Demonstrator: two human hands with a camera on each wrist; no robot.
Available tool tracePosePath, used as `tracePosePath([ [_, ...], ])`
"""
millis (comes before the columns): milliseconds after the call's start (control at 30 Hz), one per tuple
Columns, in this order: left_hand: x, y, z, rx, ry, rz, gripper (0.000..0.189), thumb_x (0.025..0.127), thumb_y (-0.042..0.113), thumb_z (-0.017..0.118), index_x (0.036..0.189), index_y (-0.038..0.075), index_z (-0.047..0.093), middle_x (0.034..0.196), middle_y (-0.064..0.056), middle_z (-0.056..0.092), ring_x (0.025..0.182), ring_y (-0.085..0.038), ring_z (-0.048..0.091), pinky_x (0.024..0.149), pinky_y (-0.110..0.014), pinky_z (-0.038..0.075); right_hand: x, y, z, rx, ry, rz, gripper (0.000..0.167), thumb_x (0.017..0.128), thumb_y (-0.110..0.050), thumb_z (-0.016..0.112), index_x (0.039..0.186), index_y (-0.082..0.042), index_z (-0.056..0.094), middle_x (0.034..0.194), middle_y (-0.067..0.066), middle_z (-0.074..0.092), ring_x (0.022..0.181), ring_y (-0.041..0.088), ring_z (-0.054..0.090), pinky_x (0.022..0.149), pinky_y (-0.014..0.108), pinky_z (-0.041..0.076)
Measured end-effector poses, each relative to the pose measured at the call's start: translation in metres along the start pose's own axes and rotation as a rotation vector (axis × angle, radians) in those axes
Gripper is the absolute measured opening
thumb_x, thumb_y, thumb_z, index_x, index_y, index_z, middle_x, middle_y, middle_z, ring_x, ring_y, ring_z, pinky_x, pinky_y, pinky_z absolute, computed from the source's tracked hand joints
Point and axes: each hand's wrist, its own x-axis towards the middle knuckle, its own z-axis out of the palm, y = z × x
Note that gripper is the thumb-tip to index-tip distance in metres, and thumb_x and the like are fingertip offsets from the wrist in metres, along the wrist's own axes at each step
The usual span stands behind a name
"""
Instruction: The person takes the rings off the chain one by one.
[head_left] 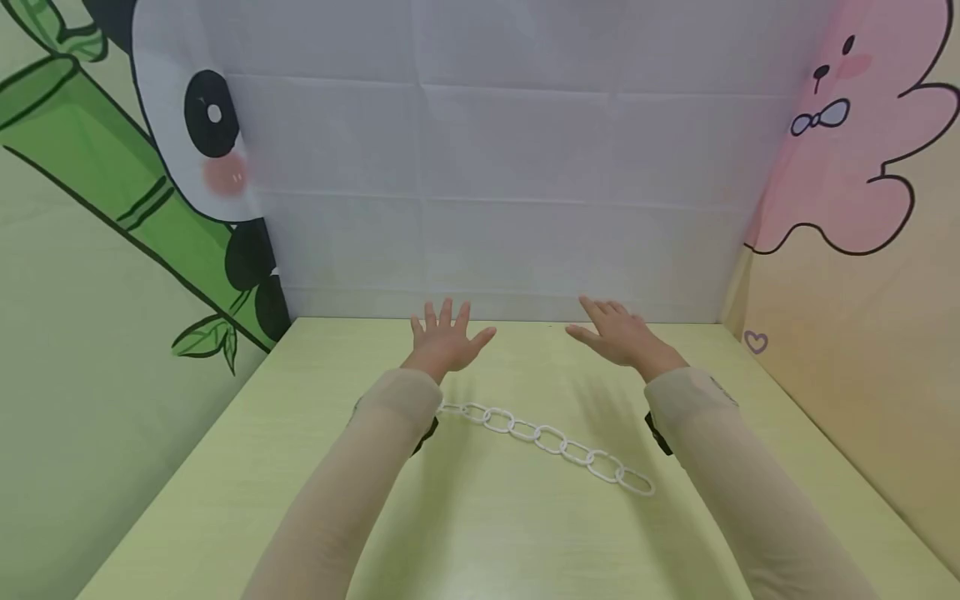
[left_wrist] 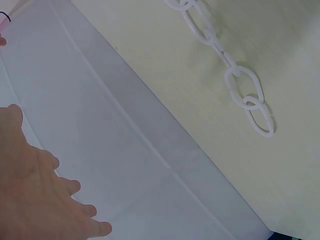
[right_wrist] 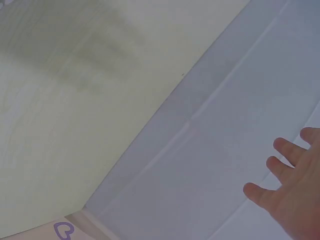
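A white chain (head_left: 551, 439) of several oval links lies on the table, slanting from behind the left sleeve toward the front right. The left hand (head_left: 444, 340) is raised above the table with its fingers spread and nothing in it. To the right, the right hand (head_left: 618, 335) is held up too, fingers extended, also holding nothing. In the left wrist view the chain (left_wrist: 242, 87) lies apart from the left hand (left_wrist: 42, 195). The right wrist view has the right hand (right_wrist: 295, 185) in front of the pale back sheet.
The light yellow-green table (head_left: 517, 533) ends at a creased white back sheet (head_left: 517, 150). At the left stands a wall panel with a panda and green bamboo (head_left: 112, 142); at the right, one with a pink animal (head_left: 862, 183). Both arms cast shadows on the table.
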Motion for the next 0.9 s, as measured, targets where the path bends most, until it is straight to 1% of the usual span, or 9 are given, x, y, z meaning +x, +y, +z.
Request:
tracePosePath([
  [200,-0.004,-0.001,0.001,-0.006,-0.005,-0.004,0.075,0.092,0.062,0.022,0.149,0.017,0.002,0.152,-0.013,-0.007,0.133,-0.039,-0.016,0.103,-0.057,-0.006,-0.004,0.007,0.002,0.011,-0.003,-0.005,0.073,0.097,-0.051,0.032,0.147,-0.004,0.01,0.145,0.026,0.02,0.132,0.043,0.013,0.099,0.063,0.013],
  [367,-0.006,-0.001,0.001,-0.007,-0.003,-0.005,0.076,0.092,0.063,0.022,0.149,0.016,0.003,0.152,-0.014,-0.005,0.133,-0.039,-0.014,0.103,-0.057,-0.005,-0.008,0.012,0.004,0.025,-0.001,-0.006,0.072,0.097,-0.05,0.033,0.147,-0.003,0.011,0.145,0.026,0.021,0.132,0.043,0.014,0.1,0.062,0.014],
  [567,-0.004,-0.004,0.005,-0.003,-0.012,-0.001,0.076,0.092,0.063,0.021,0.149,0.016,0.002,0.152,-0.014,-0.006,0.134,-0.04,-0.012,0.103,-0.057,-0.005,-0.013,0.017,0.006,0.055,-0.008,0.008,0.072,0.097,-0.05,0.033,0.147,-0.004,0.011,0.144,0.026,0.022,0.131,0.043,0.016,0.1,0.061,0.017],
  [767,-0.004,-0.005,0.008,-0.014,-0.022,-0.004,0.076,0.092,0.063,0.022,0.149,0.015,0.003,0.152,-0.014,-0.006,0.133,-0.04,-0.013,0.103,-0.057,-0.006,-0.017,0.023,0.008,0.093,-0.03,0.024,0.074,0.096,-0.051,0.034,0.147,-0.004,0.01,0.144,0.028,0.021,0.131,0.045,0.016,0.1,0.061,0.017],
  [900,-0.004,-0.005,0.012,-0.023,-0.023,-0.002,0.076,0.092,0.063,0.022,0.149,0.015,0.002,0.152,-0.014,-0.006,0.133,-0.04,-0.013,0.103,-0.056,-0.006,-0.019,0.027,0.01,0.098,-0.04,0.017,0.074,0.096,-0.051,0.034,0.147,-0.002,0.01,0.143,0.029,0.022,0.13,0.045,0.018,0.1,0.06,0.018],
])
